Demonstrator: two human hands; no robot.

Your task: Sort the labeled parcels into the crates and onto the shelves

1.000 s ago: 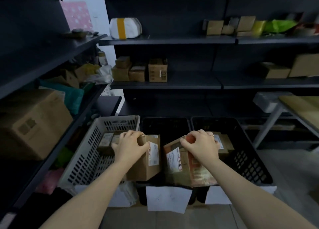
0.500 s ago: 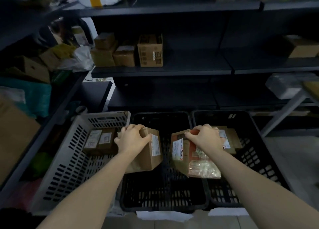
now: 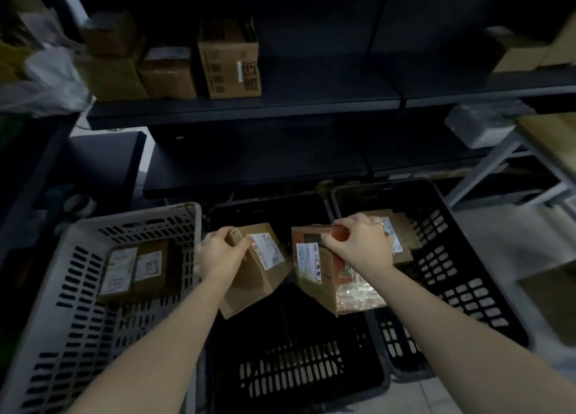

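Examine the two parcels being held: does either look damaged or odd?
The orange-printed parcel in the right hand has crinkled clear plastic over its lower end, as if patched; the plain brown parcel in the left hand looks intact.

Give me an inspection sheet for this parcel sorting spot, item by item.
Surface: pale floor, with three crates side by side on it.
Job's things: grey crate holds two labeled parcels; middle black crate lies beneath the held parcels; right black crate holds a flat labeled parcel.
Clutter: plastic bag at the shelf's left end.
Hands: left hand grips a plain brown parcel; right hand grips an orange-printed parcel; both parcels are tilted.
Cables: nothing seen.
Surroundings: dark shelf carrying cardboard boxes; grey table frame at right.
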